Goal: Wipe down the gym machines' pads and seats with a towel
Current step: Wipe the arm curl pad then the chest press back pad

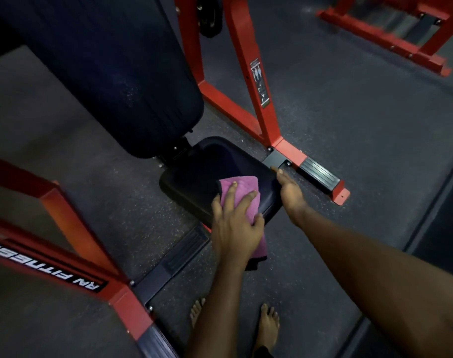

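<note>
Pink towel (242,188) on the seat (194,177): our left hand (234,223) presses it, fingers (229,196) apart, to wipe; our right hand (290,189), fingers straight, probably braces the seat's edge.

Pink towel (242,192) — flat on black seat (194,174).

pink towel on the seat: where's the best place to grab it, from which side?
Pinch the pink towel by the tail that hangs off the near edge of the seat, coming from the person's side. On top it lies flat under the left hand, with no free fold showing; the hanging part likely offers both faces.
</note>
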